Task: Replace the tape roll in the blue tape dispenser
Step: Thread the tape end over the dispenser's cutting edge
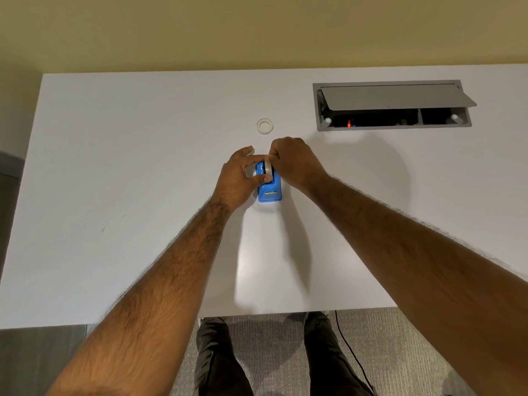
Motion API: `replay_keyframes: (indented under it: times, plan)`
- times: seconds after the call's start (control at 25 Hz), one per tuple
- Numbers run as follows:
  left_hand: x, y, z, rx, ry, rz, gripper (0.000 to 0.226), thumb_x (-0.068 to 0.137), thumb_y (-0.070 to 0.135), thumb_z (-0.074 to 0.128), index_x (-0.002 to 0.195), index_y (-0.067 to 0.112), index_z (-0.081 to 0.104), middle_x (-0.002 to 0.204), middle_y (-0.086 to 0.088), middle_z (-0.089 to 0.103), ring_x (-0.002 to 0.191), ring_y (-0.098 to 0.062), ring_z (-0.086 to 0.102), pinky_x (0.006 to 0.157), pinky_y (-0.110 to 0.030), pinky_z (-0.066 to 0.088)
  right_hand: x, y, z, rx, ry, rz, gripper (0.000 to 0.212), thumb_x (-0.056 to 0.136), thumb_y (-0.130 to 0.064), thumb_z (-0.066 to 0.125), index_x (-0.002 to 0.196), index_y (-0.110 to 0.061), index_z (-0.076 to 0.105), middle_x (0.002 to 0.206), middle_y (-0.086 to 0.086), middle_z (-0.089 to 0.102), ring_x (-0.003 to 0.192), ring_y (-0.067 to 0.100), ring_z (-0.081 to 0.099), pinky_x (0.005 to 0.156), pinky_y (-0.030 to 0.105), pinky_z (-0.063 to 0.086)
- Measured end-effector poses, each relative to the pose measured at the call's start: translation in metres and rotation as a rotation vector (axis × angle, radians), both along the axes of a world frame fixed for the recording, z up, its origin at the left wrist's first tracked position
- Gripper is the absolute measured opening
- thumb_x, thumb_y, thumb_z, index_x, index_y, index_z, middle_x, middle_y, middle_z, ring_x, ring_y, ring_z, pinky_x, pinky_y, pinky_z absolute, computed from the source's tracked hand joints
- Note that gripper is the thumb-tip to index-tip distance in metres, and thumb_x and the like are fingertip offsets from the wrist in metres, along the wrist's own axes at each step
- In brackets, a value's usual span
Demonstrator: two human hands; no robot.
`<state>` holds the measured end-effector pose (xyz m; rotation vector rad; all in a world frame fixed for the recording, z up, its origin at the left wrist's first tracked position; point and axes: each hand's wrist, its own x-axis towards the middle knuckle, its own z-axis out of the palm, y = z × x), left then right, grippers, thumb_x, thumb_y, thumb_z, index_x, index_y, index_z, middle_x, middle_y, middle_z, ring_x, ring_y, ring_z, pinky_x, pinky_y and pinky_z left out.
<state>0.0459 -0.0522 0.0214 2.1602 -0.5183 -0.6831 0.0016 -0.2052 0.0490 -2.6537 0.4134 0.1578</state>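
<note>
The blue tape dispenser (pixel 269 190) stands on the white desk (pixel 143 167) near the middle, its cutter end toward me. A clear tape roll (pixel 268 168) sits upright in its cradle. My left hand (pixel 238 178) grips the dispenser's left side, thumb across the roll. My right hand (pixel 294 161) pinches the top of the roll from the right. A second, thin tape ring (pixel 265 126) lies flat on the desk just beyond the hands.
An open grey cable hatch (pixel 391 105) with a raised lid is set into the desk at the back right. The desk's front edge runs below my forearms, with my legs and a dark cable (pixel 354 358) on the carpet underneath.
</note>
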Motion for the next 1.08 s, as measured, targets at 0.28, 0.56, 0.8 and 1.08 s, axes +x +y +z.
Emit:
replay_keyframes:
  times: [0.28,0.56,0.8,1.08]
  plan:
    - [0.0,0.0,0.002,-0.015,0.021,0.001,0.048,0.08,0.031,0.08,0.126,0.034,0.066,0.152,-0.001,0.045,0.139,-0.017,0.042,0.118,-0.05,0.03,-0.013,-0.012,-0.002,0.288,-0.072,-0.198,0.015,0.085,-0.019,0.065,0.077,-0.015,0.054,0.071,-0.005,0.055,0.062,0.008,0.048,0.057,0.016,0.04]
    - [0.0,0.0,0.002,-0.01,0.017,0.002,0.05,0.08,0.031,0.08,0.128,0.032,0.066,0.152,-0.001,0.045,0.14,-0.017,0.041,0.118,-0.049,0.029,-0.019,-0.005,-0.006,0.177,-0.03,-0.204,0.039,0.099,-0.034,0.046,0.063,-0.024,0.037,0.058,-0.007,0.042,0.053,0.01,0.039,0.051,0.018,0.03]
    - [0.0,0.001,0.0,-0.003,0.016,0.001,0.049,0.08,0.033,0.08,0.127,0.033,0.065,0.152,-0.001,0.045,0.139,-0.017,0.041,0.118,-0.05,0.029,-0.016,-0.005,-0.006,0.084,-0.051,-0.198,0.029,0.1,-0.029,0.043,0.074,-0.019,0.049,0.064,-0.006,0.047,0.057,0.01,0.045,0.06,0.021,0.037]
    - [0.001,0.001,0.0,-0.022,-0.003,-0.012,0.047,0.078,0.036,0.081,0.124,0.039,0.067,0.151,-0.001,0.047,0.14,-0.016,0.041,0.117,-0.052,0.03,-0.012,-0.006,-0.001,0.148,-0.047,0.011,0.022,0.082,-0.031,0.068,0.079,-0.011,0.059,0.08,0.003,0.058,0.072,0.014,0.054,0.067,0.026,0.046]
